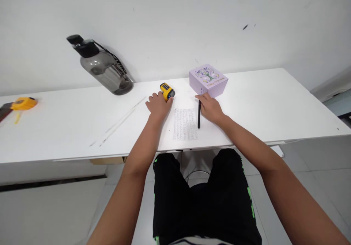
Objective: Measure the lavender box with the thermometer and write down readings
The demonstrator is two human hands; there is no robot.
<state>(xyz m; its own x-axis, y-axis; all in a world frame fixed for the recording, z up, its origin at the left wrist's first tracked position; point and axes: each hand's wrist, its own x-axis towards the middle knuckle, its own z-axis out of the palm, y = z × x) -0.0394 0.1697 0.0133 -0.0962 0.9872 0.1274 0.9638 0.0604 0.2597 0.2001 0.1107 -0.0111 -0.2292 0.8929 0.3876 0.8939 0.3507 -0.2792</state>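
Observation:
My left hand [159, 106] rests on the white table with its fingers partly spread. Between its thumb and forefinger is a small yellow-and-black device [166, 90], whose near end is partly covered. In my right hand [210, 108] is a black pen [199, 115], closed in the fingers, with its long end toward the table's front edge. Just left of the pen lies a patch of dense handwritten lines [185, 124]; whether it is on a thin sheet or the tabletop I cannot tell. Behind my right hand sits a lilac box [210, 78] with a printed tree design.
A grey see-through bottle [106, 69] with a black lid and strap stands at the back left by the wall. Farther left, a blurred yellow tool with a dark handle [23, 103] lies on the table [274, 106]. Dark streaks mark the tabletop left of my left hand.

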